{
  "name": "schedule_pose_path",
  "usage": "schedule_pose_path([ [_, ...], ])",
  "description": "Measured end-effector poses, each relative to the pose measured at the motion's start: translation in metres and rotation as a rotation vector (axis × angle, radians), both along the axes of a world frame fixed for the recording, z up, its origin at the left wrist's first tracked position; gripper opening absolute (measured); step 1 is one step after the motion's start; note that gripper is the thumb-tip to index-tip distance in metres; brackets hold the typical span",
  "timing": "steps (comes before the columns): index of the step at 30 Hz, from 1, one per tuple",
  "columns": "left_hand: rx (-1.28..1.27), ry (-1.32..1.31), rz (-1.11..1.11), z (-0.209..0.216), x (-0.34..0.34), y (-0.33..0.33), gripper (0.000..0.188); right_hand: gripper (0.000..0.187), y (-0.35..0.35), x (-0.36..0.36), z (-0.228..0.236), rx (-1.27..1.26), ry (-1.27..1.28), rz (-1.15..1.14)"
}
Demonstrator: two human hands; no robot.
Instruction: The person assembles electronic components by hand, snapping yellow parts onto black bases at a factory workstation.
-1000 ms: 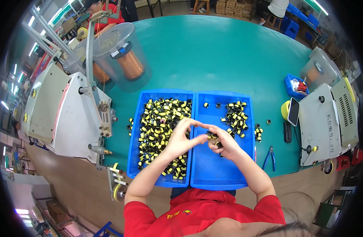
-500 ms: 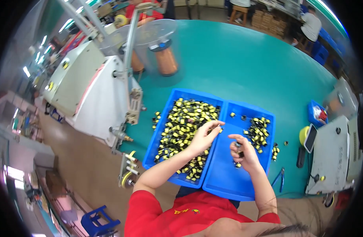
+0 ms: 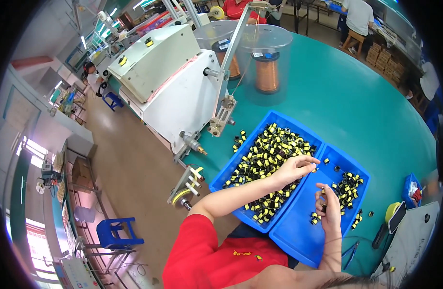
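hands (image 3: 292, 171): above blue trays (image 3: 294, 236) | yellow-black parts (image 3: 264, 161): heaped left, fewer right

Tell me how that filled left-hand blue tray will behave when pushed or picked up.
The left blue tray is probably fairly heavy, since small black-and-yellow parts cover most of its floor. Its wide, low shape should resist tipping when pushed. Tilted while lifted, the loose parts may slide, as the top is open.

Parts (image 3: 269, 154) in L bin (image 3: 297, 126) & R bin (image 3: 298, 226), on tbl (image 3: 346, 96).
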State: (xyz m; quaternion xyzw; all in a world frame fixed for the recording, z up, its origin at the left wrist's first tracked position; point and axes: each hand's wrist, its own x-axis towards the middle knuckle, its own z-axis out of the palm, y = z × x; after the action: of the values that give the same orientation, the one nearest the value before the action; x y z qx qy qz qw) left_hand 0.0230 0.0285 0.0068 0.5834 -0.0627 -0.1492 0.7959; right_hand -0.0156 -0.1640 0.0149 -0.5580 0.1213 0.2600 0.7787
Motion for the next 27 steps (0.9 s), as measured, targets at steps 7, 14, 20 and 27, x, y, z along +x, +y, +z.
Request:
schedule_pose_path([
  [7,-0.273,0.291,-0.164,-0.007,-0.003,-0.006,0.033,0.026,0.003,-0.003,-0.003,-0.099,-0.223,-0.116],
  [14,-0.433,0.392,-0.254,-0.020,-0.004,-0.008,0.039,0.030,0.012,-0.009,-0.008,-0.318,-0.646,-0.194],
  [20,-0.463,0.423,-0.270,-0.013,-0.006,-0.009,0.040,0.028,0.008,-0.010,-0.003,-0.379,-0.693,-0.126],
  [27,0.222,-0.090,0.001,-0.008,-0.004,-0.006,0.025,0.029,0.008,-0.008,-0.007,-0.448,-0.728,-0.102],
])
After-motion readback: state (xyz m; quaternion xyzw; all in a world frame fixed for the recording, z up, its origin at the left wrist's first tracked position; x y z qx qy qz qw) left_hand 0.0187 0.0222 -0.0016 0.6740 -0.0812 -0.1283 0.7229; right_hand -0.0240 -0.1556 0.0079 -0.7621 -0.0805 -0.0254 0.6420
